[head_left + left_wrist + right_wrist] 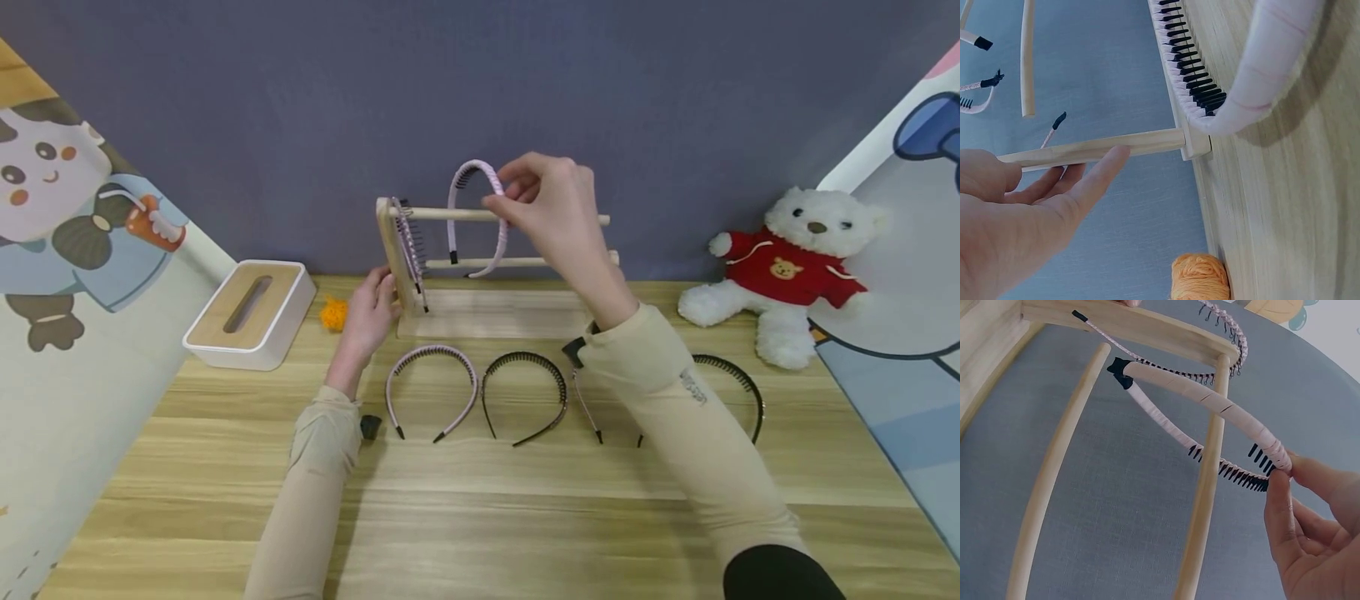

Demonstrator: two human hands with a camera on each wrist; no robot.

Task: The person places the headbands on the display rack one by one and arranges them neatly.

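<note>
A wooden two-rod rack (495, 312) stands at the back of the table. My right hand (551, 204) pinches one side of a pink wrapped headband (502, 242) between thumb and fingers. In the right wrist view the headband (1204, 394) has dark comb teeth and black tips, and straddles the upper rod (1207, 481). My left hand (367, 312) grips the rack's left upright (395, 267); in the left wrist view its fingers reach around the upright (1154, 142). A patterned pink headband (408, 250) hangs on the rods beside that upright.
On the table lie a pink headband (476, 379), a black headband (562, 387), a partly hidden one (587, 408) and another black one (760, 404). A tissue box (281, 333) and orange yarn (333, 314) stand left, a teddy bear (783, 267) right. A wall rises behind.
</note>
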